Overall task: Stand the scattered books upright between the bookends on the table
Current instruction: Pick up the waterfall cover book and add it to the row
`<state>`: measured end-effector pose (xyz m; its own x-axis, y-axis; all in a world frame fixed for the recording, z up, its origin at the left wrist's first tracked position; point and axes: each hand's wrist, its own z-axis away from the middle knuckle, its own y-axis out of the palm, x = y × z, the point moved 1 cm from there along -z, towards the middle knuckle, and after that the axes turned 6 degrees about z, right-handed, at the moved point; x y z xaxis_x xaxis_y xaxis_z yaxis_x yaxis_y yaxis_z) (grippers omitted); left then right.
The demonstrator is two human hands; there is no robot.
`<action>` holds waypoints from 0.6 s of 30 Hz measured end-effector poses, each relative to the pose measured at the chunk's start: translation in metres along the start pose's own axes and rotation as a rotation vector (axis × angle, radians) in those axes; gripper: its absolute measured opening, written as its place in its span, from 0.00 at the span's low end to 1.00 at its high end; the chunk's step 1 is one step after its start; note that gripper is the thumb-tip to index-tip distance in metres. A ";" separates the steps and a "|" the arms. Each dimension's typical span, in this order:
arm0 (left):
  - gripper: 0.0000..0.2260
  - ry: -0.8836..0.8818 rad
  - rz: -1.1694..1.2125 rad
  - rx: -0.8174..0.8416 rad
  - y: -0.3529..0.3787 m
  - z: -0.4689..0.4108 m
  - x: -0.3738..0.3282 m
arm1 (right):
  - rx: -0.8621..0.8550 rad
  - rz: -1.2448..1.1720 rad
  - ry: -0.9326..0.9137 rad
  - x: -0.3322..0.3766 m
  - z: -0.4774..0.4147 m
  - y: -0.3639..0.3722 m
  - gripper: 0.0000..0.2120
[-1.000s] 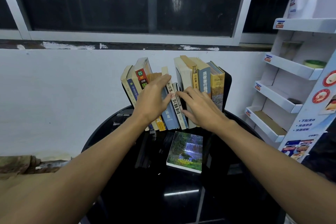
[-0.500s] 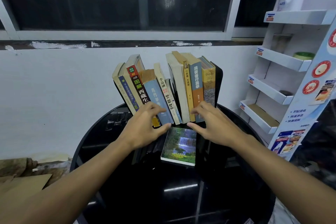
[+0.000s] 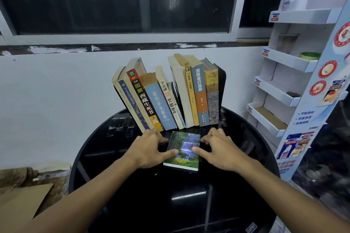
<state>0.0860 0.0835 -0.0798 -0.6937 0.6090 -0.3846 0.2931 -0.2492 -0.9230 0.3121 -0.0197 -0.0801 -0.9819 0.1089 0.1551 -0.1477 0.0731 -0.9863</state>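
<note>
**One book flat on the table, a hand at each side**

The book (image 3: 182,150) with the waterfall cover lies flat and face up on the round black table (image 3: 180,213). It sits just in front of the row (image 3: 161,104) and between the two hands.

We see the left hand (image 3: 149,150) at its left edge, fingers spread and only slightly bent, the thumb tip resting on the cover. The right hand (image 3: 219,150) mirrors it at the right edge, with its thumb tip on the cover and its forefinger just beside the far right corner. Neither hand closes round the book, and both are open. We cannot tell whether any fingertip reaches under an edge.

Behind the book, the row stands at the far side of the table, spines towards us. The left half leans to the left and the right half stands closer to upright, so a narrow wedge opens between them at the top. A black bookend (image 3: 221,85) stands against the rightmost book. At the left end we make out only a dark sliver behind the last book.

Beyond the table we see a white wall (image 3: 56,100) under a dark window (image 3: 94,0). A white shelf stand (image 3: 287,60) is on the right, and cardboard (image 3: 20,200) lies at the lower left.
</note>
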 end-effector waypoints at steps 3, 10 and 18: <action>0.38 -0.014 0.000 0.016 0.001 -0.007 0.000 | -0.003 -0.009 0.035 0.002 -0.003 0.002 0.35; 0.39 -0.006 0.036 0.017 0.004 -0.016 0.001 | 0.006 -0.034 0.038 0.007 -0.006 0.006 0.34; 0.28 0.035 0.178 -0.060 0.008 -0.011 0.001 | -0.034 -0.193 0.041 0.012 -0.006 0.008 0.30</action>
<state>0.0946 0.0900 -0.0874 -0.6042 0.5856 -0.5403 0.4484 -0.3106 -0.8381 0.2997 -0.0123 -0.0858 -0.9299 0.1299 0.3441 -0.3281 0.1300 -0.9357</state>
